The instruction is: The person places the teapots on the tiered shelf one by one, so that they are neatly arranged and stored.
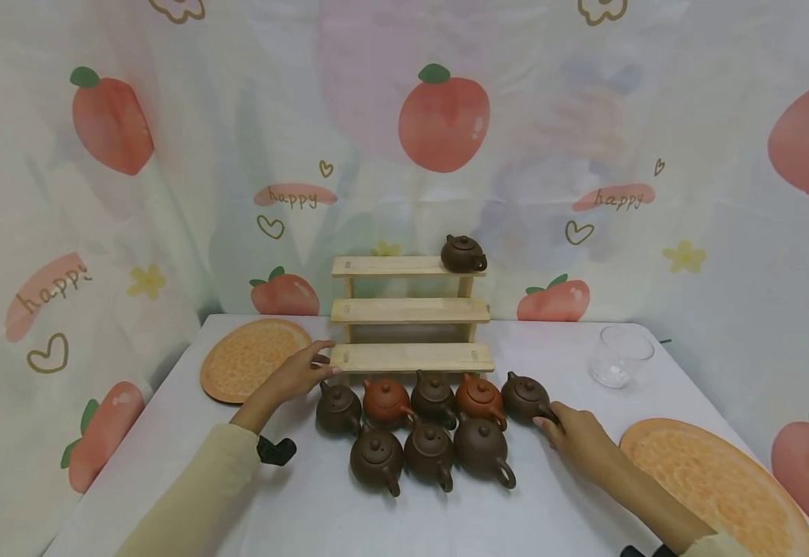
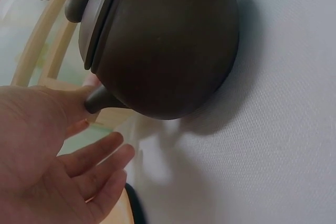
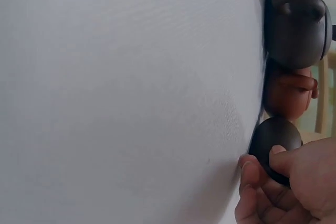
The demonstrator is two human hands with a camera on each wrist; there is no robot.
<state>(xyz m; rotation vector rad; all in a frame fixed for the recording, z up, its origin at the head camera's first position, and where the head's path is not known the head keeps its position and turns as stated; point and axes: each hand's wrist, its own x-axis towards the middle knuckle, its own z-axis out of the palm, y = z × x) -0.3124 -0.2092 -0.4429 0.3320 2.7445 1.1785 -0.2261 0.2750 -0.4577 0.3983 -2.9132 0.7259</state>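
Note:
A three-step wooden shelf [image 1: 411, 357] stands at the back of the white table, with one dark teapot [image 1: 463, 254] on its top step. Several small clay teapots, dark brown and reddish, sit in two rows in front of it. My left hand [image 1: 303, 371] is open by the left end of the lowest step, next to the leftmost dark teapot [image 1: 338, 408]. In the left wrist view its straight fingers [image 2: 89, 156] lie just beside that teapot's [image 2: 163, 40] spout. My right hand [image 1: 571, 433] pinches the rightmost dark teapot [image 1: 524, 394] at its near side, with its fingers [image 3: 257, 171] curled on the pot [image 3: 275, 137].
An orange round mat [image 1: 251, 357] lies at the back left and a larger one [image 1: 718, 480] at the front right. A clear glass cup [image 1: 620, 356] stands to the right of the shelf. A peach-print curtain closes off the back and sides.

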